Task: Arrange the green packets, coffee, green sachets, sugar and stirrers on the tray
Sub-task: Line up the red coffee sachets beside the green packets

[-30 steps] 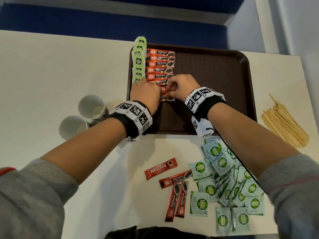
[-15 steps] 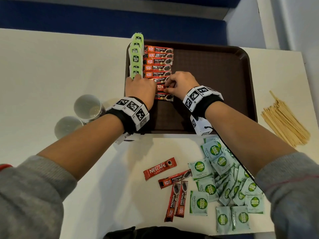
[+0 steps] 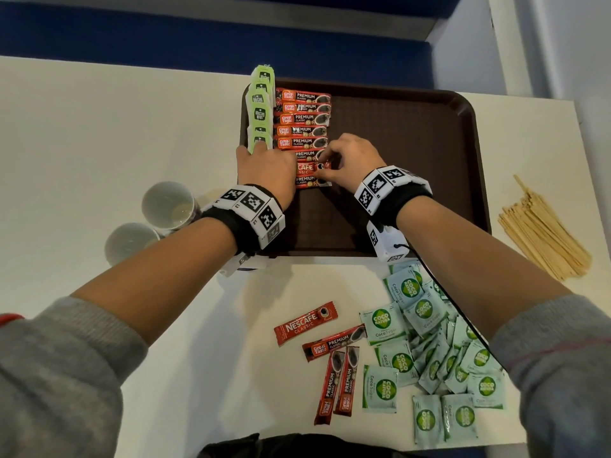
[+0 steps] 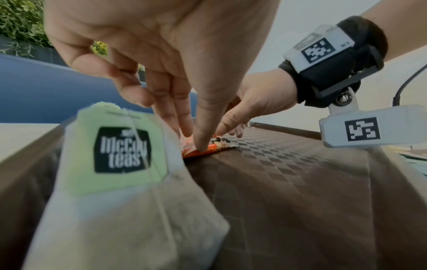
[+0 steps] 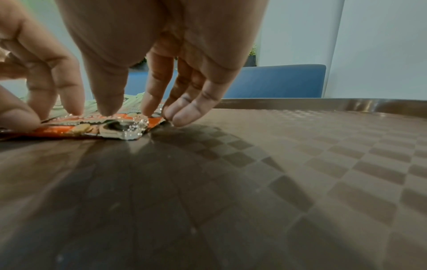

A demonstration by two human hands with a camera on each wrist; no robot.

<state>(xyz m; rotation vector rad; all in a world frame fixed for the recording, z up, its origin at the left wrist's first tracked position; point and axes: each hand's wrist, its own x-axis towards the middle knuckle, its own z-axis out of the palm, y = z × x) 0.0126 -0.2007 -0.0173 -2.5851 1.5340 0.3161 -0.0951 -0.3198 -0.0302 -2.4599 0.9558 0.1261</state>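
Observation:
A brown tray (image 3: 413, 133) holds a column of green tea packets (image 3: 260, 110) along its left edge, with a row of red coffee sticks (image 3: 302, 119) beside them. My left hand (image 3: 274, 160) lies over the left ends of the nearest sticks, thumb and fingers pressing down (image 4: 201, 146). A tea packet (image 4: 120, 151) fills the left wrist view. My right hand (image 3: 325, 168) touches the right ends of the same sticks (image 5: 104, 127) with its fingertips. Loose coffee sticks (image 3: 305, 323), pale green sugar sachets (image 3: 429, 352) and wooden stirrers (image 3: 545, 233) lie on the table.
Two white cups (image 3: 167, 204) (image 3: 130, 241) stand on the table left of the tray. The right two thirds of the tray floor (image 5: 300, 164) is bare. A blue bench (image 3: 165, 38) runs behind the table's far edge.
Both hands have stayed on the nearest coffee sticks. The left hand has slid slightly left toward the tea packets, uncovering more of the Nescafe stick. The right hand's fingers have shifted on the stick ends.

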